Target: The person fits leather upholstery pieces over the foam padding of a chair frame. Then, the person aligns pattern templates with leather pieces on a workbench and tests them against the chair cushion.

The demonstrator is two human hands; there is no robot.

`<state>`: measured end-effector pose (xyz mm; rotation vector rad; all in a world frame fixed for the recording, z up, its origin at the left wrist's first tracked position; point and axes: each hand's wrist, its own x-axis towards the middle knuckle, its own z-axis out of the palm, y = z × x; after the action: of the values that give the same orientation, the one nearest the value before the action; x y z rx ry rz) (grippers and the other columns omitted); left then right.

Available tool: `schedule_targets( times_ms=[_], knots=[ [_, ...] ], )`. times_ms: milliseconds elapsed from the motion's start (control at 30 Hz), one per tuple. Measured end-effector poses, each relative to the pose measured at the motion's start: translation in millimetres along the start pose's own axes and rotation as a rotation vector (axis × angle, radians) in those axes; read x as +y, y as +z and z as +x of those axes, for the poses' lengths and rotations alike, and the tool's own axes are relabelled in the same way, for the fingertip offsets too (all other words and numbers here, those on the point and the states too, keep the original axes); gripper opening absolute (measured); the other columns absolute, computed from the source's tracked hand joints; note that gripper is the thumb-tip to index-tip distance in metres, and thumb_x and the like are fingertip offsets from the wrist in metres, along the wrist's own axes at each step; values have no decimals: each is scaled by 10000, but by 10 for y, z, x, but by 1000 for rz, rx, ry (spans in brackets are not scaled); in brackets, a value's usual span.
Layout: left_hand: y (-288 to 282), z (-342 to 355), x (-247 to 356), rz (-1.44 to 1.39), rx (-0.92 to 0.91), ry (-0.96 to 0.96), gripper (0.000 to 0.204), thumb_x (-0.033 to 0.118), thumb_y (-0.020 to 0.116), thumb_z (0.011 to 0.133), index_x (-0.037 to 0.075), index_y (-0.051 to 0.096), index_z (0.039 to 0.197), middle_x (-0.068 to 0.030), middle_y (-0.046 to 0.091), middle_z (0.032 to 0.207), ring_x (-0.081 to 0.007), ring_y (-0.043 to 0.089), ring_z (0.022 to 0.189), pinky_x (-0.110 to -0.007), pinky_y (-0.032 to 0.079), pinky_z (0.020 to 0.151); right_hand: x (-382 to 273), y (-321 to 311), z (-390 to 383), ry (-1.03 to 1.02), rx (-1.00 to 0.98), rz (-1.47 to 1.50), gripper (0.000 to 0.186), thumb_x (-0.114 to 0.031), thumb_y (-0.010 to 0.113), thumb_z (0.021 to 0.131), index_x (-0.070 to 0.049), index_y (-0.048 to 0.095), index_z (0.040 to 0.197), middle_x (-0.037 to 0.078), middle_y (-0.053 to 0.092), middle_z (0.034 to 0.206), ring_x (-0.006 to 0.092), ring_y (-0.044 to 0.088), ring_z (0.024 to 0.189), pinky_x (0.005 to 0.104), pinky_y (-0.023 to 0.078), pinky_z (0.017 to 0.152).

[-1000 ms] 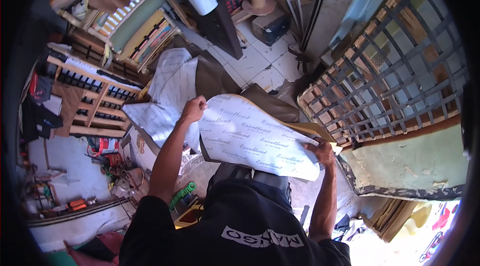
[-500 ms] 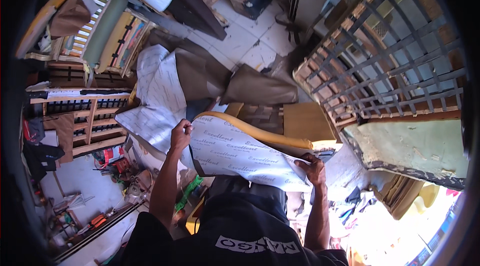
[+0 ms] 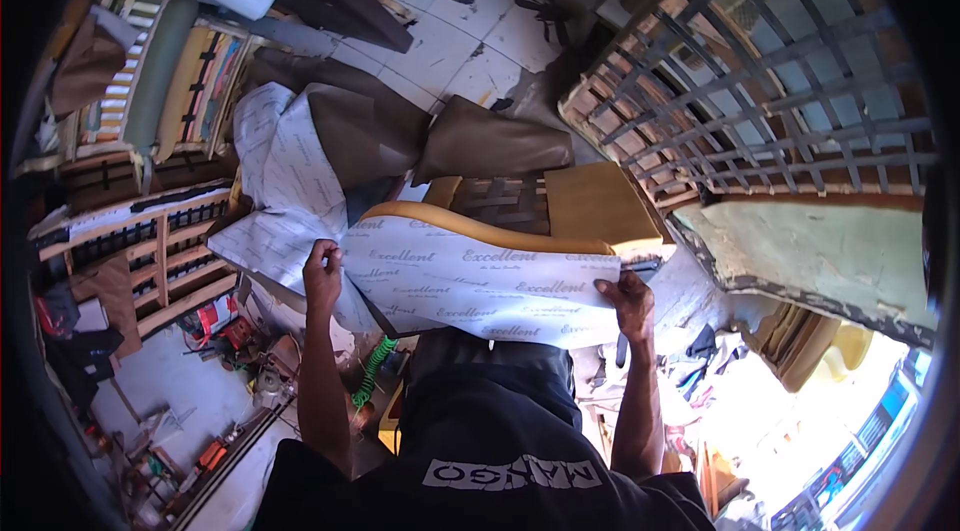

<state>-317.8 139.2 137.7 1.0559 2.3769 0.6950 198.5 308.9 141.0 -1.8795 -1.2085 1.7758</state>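
A piece of upholstery leatherette (image 3: 470, 283), its white printed backing facing up, stretches between my hands in front of my lap. My left hand (image 3: 322, 269) pinches its left end. At the right end, my right hand (image 3: 630, 305) grips the edge between thumb and curled fingers. Along the sheet's far side runs the yellow padded edge (image 3: 455, 222) of a furniture frame, partly covered by the sheet. Beyond it dark webbing (image 3: 505, 203) and a yellow panel (image 3: 603, 206) show. How far the sheet reaches underneath is hidden.
Brown leatherette (image 3: 495, 143) and a crumpled white-backed piece (image 3: 285, 146) lie beyond and left. A large webbed wooden frame (image 3: 760, 81) stands at the right, above a pale green panel (image 3: 815, 249). A green coiled hose (image 3: 374, 371) hangs near my left forearm; tools (image 3: 205, 456) lie lower left.
My hands have moved farther apart, and the leatherette between them is now straighter and flatter along the yellow edge. The right hand has risen slightly in the view, which has itself shifted.
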Motion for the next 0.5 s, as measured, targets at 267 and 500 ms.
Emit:
schedule_targets(
  times_ms=[267, 500],
  knots=[
    [-89, 133, -129, -77, -107, -65, 123, 95, 610, 958, 0, 574, 1027, -46, 577, 884, -147, 536, 830, -292, 464, 820, 174, 271, -38, -31, 97, 25, 387, -250, 741, 889, 25, 652, 1146, 110, 719, 936, 156, 643, 859, 320, 507, 806],
    [-639, 223, 484, -680, -318, -261, 298, 131, 685, 911, 21, 610, 1178, -44, 668, 1011, -126, 601, 917, -293, 478, 829, 129, 131, -237, -179, 206, 86, 404, -330, 731, 898, -27, 658, 1154, 121, 727, 991, 219, 681, 865, 358, 536, 789]
  ],
)
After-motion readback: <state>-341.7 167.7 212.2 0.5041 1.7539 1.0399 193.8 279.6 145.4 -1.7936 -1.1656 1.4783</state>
